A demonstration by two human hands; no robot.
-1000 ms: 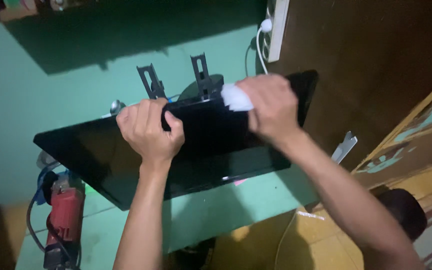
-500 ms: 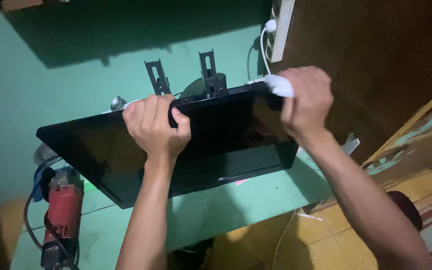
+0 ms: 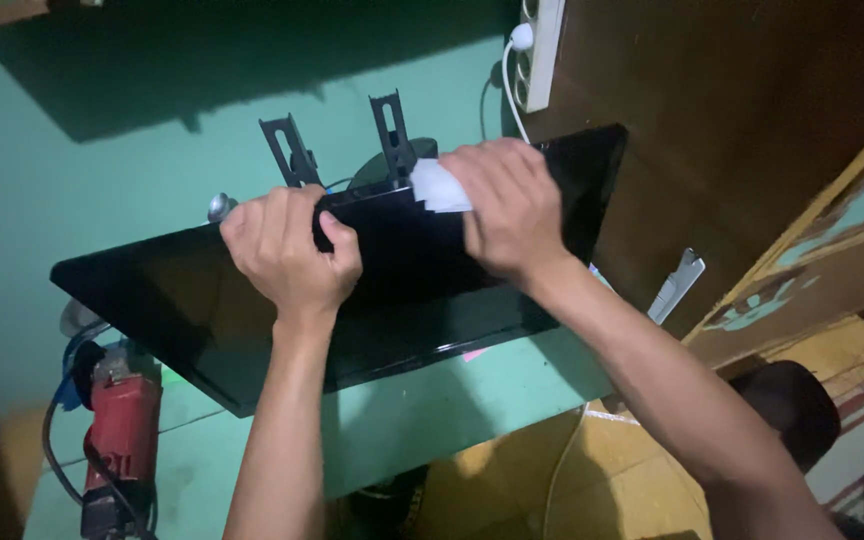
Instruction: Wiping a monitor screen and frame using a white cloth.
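Note:
A black flat screen (image 3: 182,300) leans tilted on a green table (image 3: 432,420), its glossy face toward me. My left hand (image 3: 287,250) grips the screen's top edge near the middle, fingers curled over it. My right hand (image 3: 502,205) presses a white cloth (image 3: 437,187) against the upper part of the screen, just right of my left hand. Two black metal brackets (image 3: 337,150) stick up behind the top edge.
A red angle grinder (image 3: 117,425) with a black cord lies at the table's left end. A white power strip (image 3: 537,50) with a plug hangs on the wall above. A dark wooden panel (image 3: 752,120) stands at right, over a yellow tiled floor (image 3: 512,490).
My right hand with the cloth has slid left along the top of the screen, from the right corner back toward the middle. My left hand keeps its grip.

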